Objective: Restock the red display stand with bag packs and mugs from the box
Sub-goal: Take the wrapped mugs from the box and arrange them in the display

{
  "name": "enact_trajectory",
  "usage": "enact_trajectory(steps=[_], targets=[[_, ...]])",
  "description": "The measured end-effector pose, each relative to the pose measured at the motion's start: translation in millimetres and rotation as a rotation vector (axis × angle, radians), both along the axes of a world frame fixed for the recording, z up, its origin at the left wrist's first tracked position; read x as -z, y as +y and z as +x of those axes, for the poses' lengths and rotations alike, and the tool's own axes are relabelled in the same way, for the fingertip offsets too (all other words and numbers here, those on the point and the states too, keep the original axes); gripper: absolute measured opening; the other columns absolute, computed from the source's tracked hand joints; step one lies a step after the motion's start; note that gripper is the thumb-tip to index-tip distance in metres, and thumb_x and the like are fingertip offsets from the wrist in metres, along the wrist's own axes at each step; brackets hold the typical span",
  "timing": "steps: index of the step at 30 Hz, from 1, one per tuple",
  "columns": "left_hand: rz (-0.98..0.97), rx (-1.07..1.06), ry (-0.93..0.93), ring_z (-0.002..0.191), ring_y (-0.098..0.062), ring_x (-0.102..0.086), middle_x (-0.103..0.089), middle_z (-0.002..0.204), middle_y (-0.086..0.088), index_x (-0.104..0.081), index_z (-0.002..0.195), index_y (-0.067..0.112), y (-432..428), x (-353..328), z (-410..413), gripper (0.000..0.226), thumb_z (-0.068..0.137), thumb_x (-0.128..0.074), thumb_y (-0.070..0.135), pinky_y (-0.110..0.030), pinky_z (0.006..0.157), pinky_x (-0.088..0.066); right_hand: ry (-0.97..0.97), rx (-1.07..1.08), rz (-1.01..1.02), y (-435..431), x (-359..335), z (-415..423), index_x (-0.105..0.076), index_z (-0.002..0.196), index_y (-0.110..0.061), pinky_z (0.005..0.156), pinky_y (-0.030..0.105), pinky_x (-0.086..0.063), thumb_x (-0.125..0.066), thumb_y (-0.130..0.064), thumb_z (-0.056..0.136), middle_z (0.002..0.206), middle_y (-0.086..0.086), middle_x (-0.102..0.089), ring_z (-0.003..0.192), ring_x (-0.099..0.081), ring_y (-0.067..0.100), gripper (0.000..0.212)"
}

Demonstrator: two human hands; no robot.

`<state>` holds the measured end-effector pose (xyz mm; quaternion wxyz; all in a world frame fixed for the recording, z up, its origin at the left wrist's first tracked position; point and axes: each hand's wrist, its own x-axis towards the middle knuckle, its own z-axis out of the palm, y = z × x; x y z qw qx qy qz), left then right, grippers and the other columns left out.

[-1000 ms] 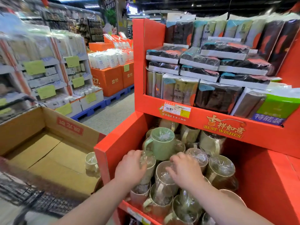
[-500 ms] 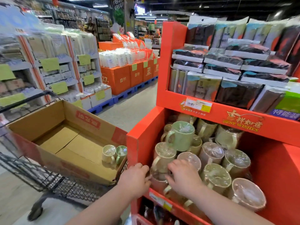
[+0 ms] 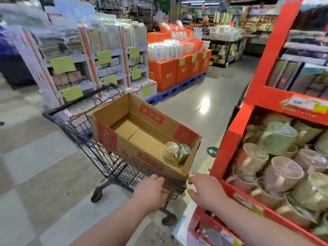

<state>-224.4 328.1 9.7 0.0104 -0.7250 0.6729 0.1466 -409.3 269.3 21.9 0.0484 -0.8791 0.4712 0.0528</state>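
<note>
The cardboard box [image 3: 134, 110] sits in a wire shopping cart [image 3: 99, 157] left of centre. Two wrapped mugs stand in its near right corner, a cream mug [image 3: 170, 151] and a green mug [image 3: 184, 151]. The red display stand [image 3: 229, 150] fills the right side. Its lower shelf is packed with several wrapped mugs [image 3: 276, 137], and bag packs [image 3: 305, 50] lie stacked on the upper shelf. My left hand [image 3: 150, 192] hovers at the cart's near corner, just below the box, and holds nothing. My right hand [image 3: 205, 190] is between the box and the stand, fingers loosely spread and empty.
Grey aisle floor [image 3: 200, 103] runs between the cart and the stand. Orange product boxes [image 3: 165, 73] on blue pallets stand at the back. White shelving with yellow price tags [image 3: 104, 56] lines the left side behind the cart.
Both hands have left the mugs on the stand's lower shelf and moved left toward the box. My view has swung left, bringing the whole cart into sight.
</note>
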Motion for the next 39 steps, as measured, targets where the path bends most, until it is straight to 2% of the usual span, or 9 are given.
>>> enact_trajectory(steps=[4,10,16,21,31,39], targets=[[0.020,-0.034,0.008,0.116,-0.022,-0.049,-0.047,0.129,-0.001,-0.042,0.133,0.020,14,12,33,0.049,0.092,-0.045,0.046,-0.039,0.092,-0.048,0.005,-0.031,0.045,11,12,30,-0.056,0.120,-0.022,0.091,0.034,-0.042,-0.044,-0.038,0.092,0.117,0.001,-0.059,0.112,-0.052,0.025,0.034],[0.033,-0.077,0.059,0.113,-0.023,-0.050,-0.050,0.125,-0.003,-0.044,0.131,0.019,11,28,53,0.045,0.091,-0.047,0.041,-0.038,0.091,-0.048,0.049,-0.017,0.114,-4,22,56,-0.054,0.123,-0.022,0.093,0.033,-0.042,-0.044,-0.039,0.093,0.120,0.001,-0.057,0.114,-0.051,0.025,0.036],[0.055,-0.140,0.096,0.115,-0.022,-0.049,-0.048,0.129,-0.003,-0.039,0.138,0.021,-13,37,85,0.051,0.090,-0.048,0.035,-0.038,0.094,-0.048,0.043,-0.054,0.136,-47,34,91,-0.054,0.121,-0.023,0.089,0.032,-0.044,-0.045,-0.040,0.094,0.115,-0.001,-0.057,0.106,-0.055,0.021,0.034],[0.107,-0.154,0.047,0.117,-0.023,-0.047,-0.048,0.129,-0.004,-0.043,0.133,0.018,-55,36,112,0.046,0.092,-0.046,0.038,-0.040,0.095,-0.047,0.038,-0.050,0.175,-95,47,118,-0.054,0.120,-0.023,0.089,0.033,-0.047,-0.044,-0.043,0.094,0.116,0.000,-0.059,0.107,-0.056,0.022,0.035],[0.112,-0.005,-0.047,0.116,-0.023,-0.048,-0.052,0.126,-0.002,-0.048,0.130,0.020,-165,38,102,0.045,0.092,-0.045,0.043,-0.038,0.097,-0.039,0.016,0.109,0.251,-182,69,104,-0.052,0.126,-0.023,0.094,0.034,-0.042,-0.045,-0.038,0.094,0.125,0.001,-0.055,0.115,-0.052,0.023,0.036],[0.241,0.108,-0.009,0.118,-0.025,-0.048,-0.048,0.131,-0.003,-0.043,0.134,0.020,-220,62,95,0.049,0.091,-0.047,0.043,-0.038,0.095,-0.040,-0.032,0.273,0.366,-212,90,101,-0.053,0.124,-0.024,0.089,0.030,-0.043,-0.047,-0.038,0.093,0.125,-0.001,-0.054,0.116,-0.052,0.022,0.035]])
